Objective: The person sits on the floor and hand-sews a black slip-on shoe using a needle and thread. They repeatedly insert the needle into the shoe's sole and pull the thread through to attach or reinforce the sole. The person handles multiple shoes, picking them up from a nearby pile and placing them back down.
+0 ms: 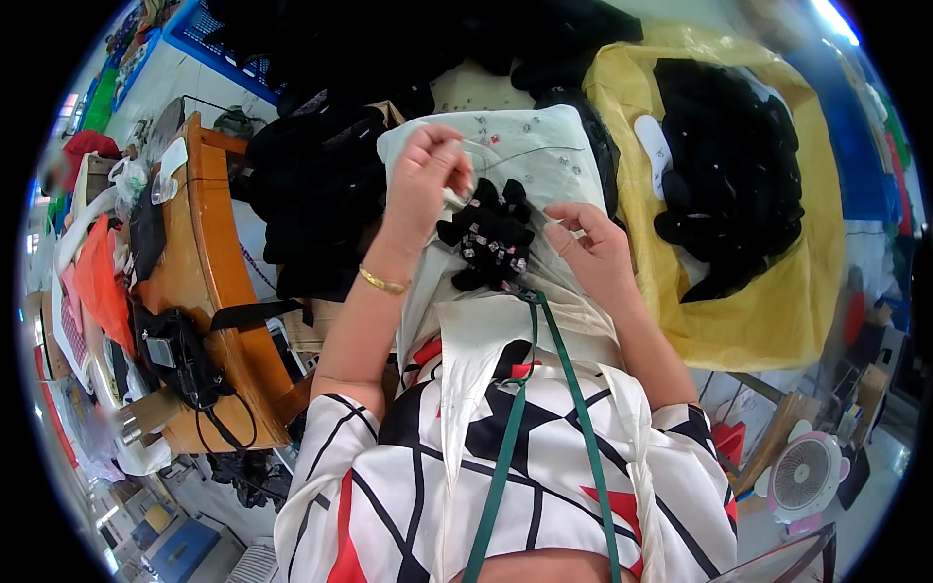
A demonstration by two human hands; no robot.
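Observation:
A small black fabric piece with several rounded lobes and shiny pink and clear stones lies on my lap. To its upper left is my raised left hand, fingers curled and pinched together; what they hold is too small to make out. On the right side, my right hand hovers beside the piece with thumb and forefinger apart and the other fingers curled. Beyond the piece, loose stones are scattered over a white cloth-covered pad, where a thin dark thread curves. A green strap runs up from beside the black piece.
A yellow bag full of black fabric pieces stands to the right. Dark piles lie to the left, beside a wooden stool. A blue crate is at the far left, and a small fan at the lower right.

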